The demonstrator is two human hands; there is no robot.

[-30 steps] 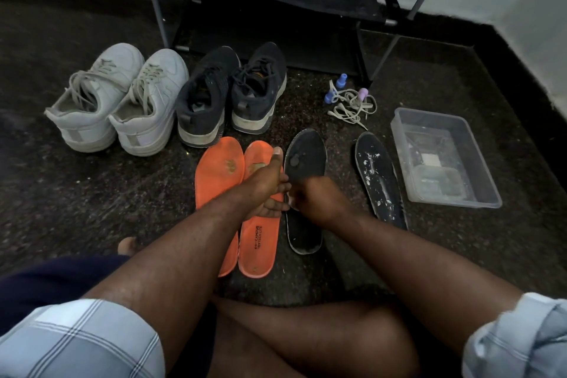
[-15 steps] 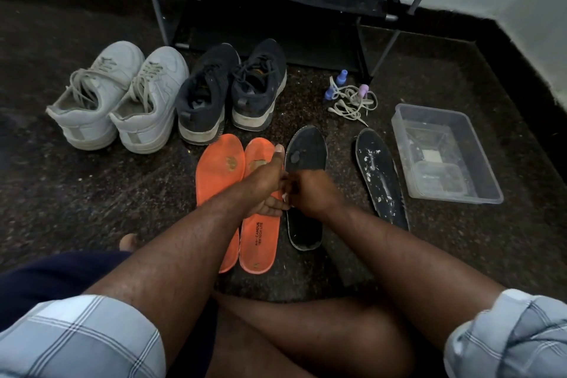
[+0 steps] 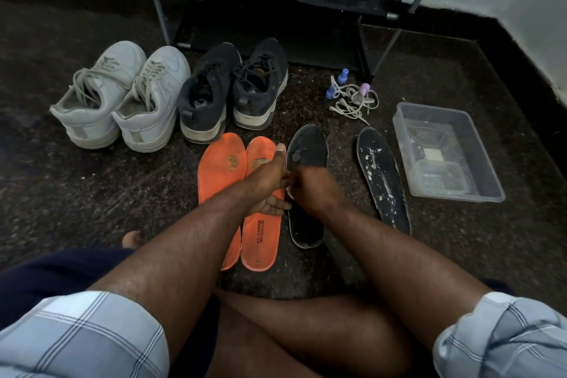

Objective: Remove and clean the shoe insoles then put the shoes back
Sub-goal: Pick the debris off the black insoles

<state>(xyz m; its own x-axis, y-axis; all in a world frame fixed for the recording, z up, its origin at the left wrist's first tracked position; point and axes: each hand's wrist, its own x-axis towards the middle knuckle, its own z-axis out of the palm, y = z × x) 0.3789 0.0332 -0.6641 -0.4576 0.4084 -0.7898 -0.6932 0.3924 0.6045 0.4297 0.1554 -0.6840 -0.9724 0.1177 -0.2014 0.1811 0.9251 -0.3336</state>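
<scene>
Meeting above the black insole (image 3: 307, 144), right hand (image 3: 310, 190) has closed against left hand (image 3: 270, 184); fingers pinch a small white scrap, probably a wipe. Orange insoles (image 3: 260, 233) unmoved; cleaning pending.

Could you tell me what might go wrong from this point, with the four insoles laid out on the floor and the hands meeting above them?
1. The far black insole carries white flecks; if it goes back uncleaned, the residue may end up inside a dark shoe.
2. The left hand and right hand work together over the near black insole; what they handle is hidden, and bits could drop onto it.
3. The loose laces could be mislaid.
</scene>
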